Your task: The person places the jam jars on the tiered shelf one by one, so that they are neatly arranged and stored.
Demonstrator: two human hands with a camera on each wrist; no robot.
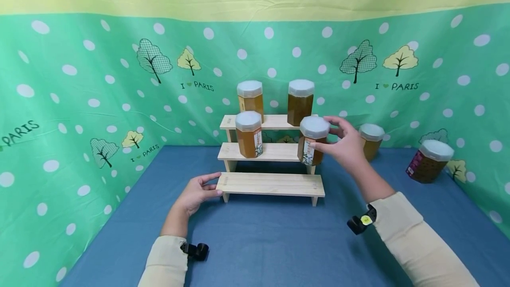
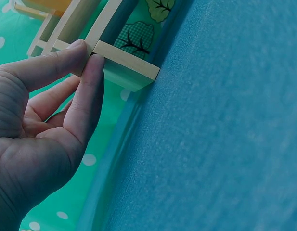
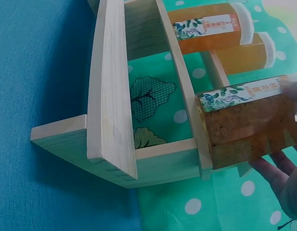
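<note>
My right hand (image 1: 345,143) grips an amber jar (image 1: 313,143) with a white lid and a floral label, at the right end of the middle step of a wooden three-step rack (image 1: 271,184). In the right wrist view the base of this jar (image 3: 249,125) is right at the edge of that step. My left hand (image 1: 198,193) pinches the left end of the lowest step between thumb and fingers, as the left wrist view shows. Another amber jar (image 1: 249,136) stands at the left of the middle step. On the top step are a golden jar (image 1: 251,98) and a darker brown jar (image 1: 300,104).
Behind my right hand a golden jar (image 1: 371,141) stands on the blue tablecloth (image 1: 263,238). Farther right is a dark jar (image 1: 429,163) with a purple label. A green polka-dot curtain (image 1: 119,101) hangs behind and beside the table.
</note>
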